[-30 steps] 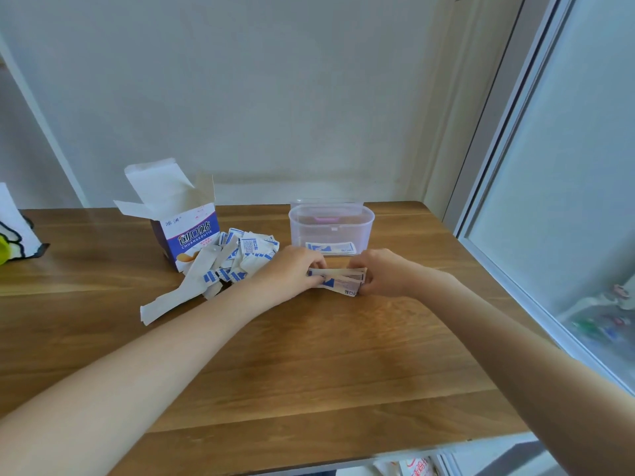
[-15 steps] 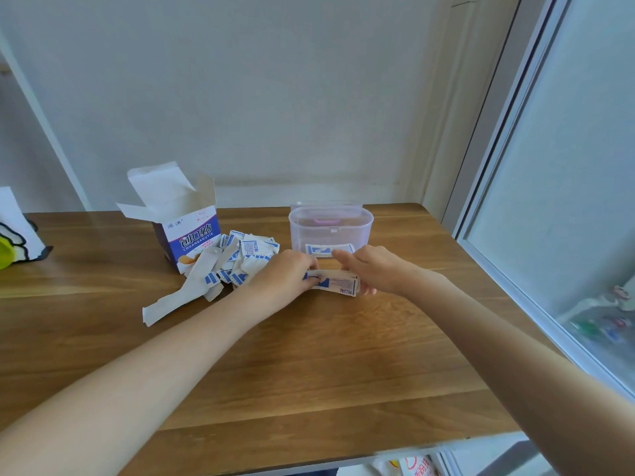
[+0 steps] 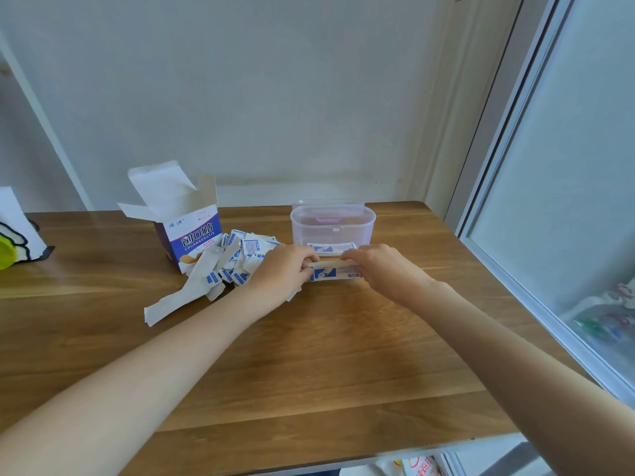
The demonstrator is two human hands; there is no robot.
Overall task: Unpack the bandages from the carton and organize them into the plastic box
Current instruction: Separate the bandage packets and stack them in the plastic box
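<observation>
A small stack of white-and-blue wrapped bandages (image 3: 335, 271) is held just above the wooden table (image 3: 309, 355), in front of the clear plastic box (image 3: 332, 223). My left hand (image 3: 280, 271) grips the stack's left end and my right hand (image 3: 381, 266) grips its right end. Some bandages lie flat on the bottom of the box. The open blue-and-white carton (image 3: 192, 231) stands at the back left with its flaps up. A loose heap of bandages (image 3: 240, 259) is spread between the carton and my left hand.
The table's right edge runs along a glass sliding door (image 3: 567, 201). A white wall stands close behind the carton and the box. A white-and-yellow object (image 3: 15, 242) sits at the table's far left edge. Bare wood lies between me and the bandages.
My right hand has moved back onto the stack's right end, and both hands hold it level. The stack has risen slightly toward the box.
</observation>
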